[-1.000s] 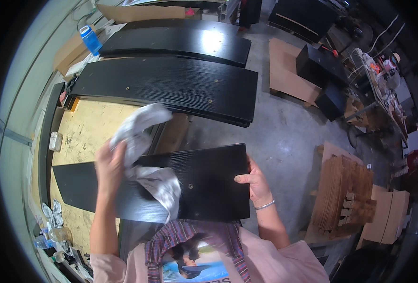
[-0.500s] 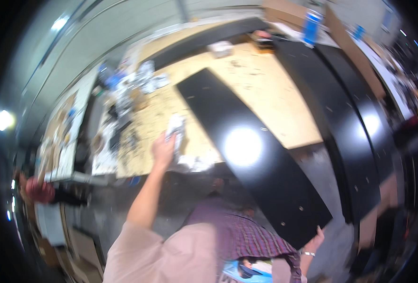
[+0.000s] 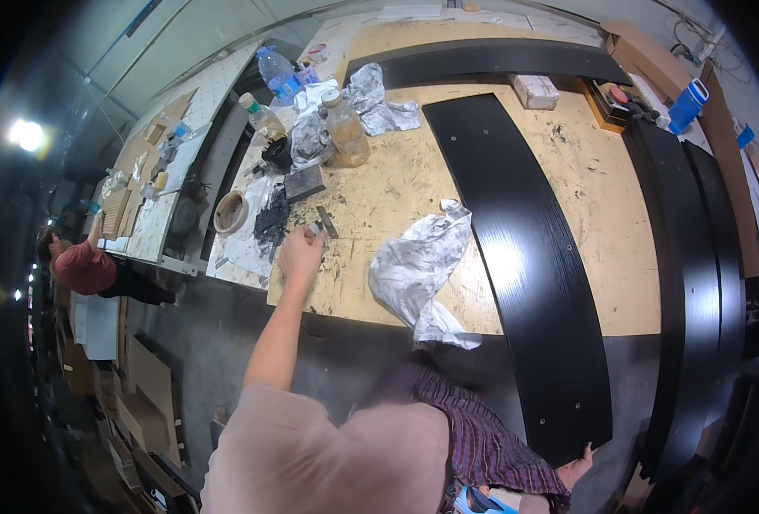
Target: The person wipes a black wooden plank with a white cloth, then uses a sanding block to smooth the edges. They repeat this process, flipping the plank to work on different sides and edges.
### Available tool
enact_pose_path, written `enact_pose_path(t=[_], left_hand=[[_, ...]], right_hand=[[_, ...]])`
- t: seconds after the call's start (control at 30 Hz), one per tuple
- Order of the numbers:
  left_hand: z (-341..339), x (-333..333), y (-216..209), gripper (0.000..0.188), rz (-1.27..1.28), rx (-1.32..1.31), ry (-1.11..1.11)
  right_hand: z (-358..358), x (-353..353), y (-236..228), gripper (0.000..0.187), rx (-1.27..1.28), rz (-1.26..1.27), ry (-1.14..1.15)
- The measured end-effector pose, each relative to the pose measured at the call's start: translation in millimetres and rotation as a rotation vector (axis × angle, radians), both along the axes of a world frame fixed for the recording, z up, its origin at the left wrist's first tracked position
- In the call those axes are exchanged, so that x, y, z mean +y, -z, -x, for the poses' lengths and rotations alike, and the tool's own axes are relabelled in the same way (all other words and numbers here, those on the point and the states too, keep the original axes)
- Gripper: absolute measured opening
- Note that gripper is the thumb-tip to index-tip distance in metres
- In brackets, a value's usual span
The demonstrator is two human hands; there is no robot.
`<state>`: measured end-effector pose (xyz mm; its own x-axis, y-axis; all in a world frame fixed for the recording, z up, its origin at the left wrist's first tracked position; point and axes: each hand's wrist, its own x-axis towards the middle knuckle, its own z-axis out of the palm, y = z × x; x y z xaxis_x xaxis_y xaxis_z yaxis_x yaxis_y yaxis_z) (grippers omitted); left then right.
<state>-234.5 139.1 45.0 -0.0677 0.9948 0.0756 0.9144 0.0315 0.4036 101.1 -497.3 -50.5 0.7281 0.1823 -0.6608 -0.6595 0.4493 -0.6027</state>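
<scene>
Two bare hands, well apart. The left hand [image 3: 301,259] has its fingertips pinched on a small pale piece [image 3: 315,229] above a plywood tabletop [image 3: 379,188]; a thin dark strip [image 3: 327,223] lies beside it. The right hand [image 3: 575,469] grips the near corner of one long black panel [image 3: 525,257], its underside fingers hidden. That panel lies across the tabletop, its near end jutting past the table's edge.

One smudged white cloth [image 3: 421,270] stands between left hand and panel, a corner drooping over the edge. Another black panel [image 3: 491,62] runs along the far side; two black stacks stand at right, their boards too tight to count.

Crowding the left hand's far side: a blue-labelled clear bottle [image 3: 278,77], a green-capped bottle [image 3: 261,118], a wide-necked jar [image 3: 345,135], crumpled wipes [image 3: 378,101], one grey block [image 3: 305,182] and one tape roll [image 3: 230,212]. One white block [image 3: 534,92] and one blue bottle [image 3: 688,106] sit farther right. One co-worker in red [image 3: 90,267] is at the far left.
</scene>
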Motion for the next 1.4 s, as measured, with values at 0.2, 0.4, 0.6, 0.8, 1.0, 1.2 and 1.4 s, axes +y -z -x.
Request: enact_pose_path(t=[0.2, 0.4, 0.6, 0.8, 1.0, 1.2, 1.4], left_hand=[[-1, -8, 25, 0.037, 0.098, -0.303, 0.058], [-149, -128, -26, 0.023, 0.910, -1.317, 0.512], [-237, -285, -22, 0.023, 1.820, -1.199, 0.653], [-299, -319, 10, 0.035, 0.212, -0.419, 1.832], [-316, -327, 41, 0.043, -0.028, -0.103, 1.885], [-320, -330, 43, 0.041, -0.029, -0.082, 1.876], [-322, -333, 42, 0.040, -0.038, -0.070, 1.875]], right_hand=[[1, 18, -25, 0.032, -0.096, 0.854, 0.035], [11, 169, -139, 0.022, -0.482, 0.489, -0.282], [33, 187, -122, 0.040, -0.318, -0.316, -0.249], [11, 78, -97, 0.021, -0.325, 0.259, 0.279], [-26, 5, -47, 0.021, -0.558, 1.025, 0.083], [-43, 5, -43, 0.023, -0.811, 1.263, -0.100], [-50, 2, -42, 0.023, -0.837, 1.146, -0.066]])
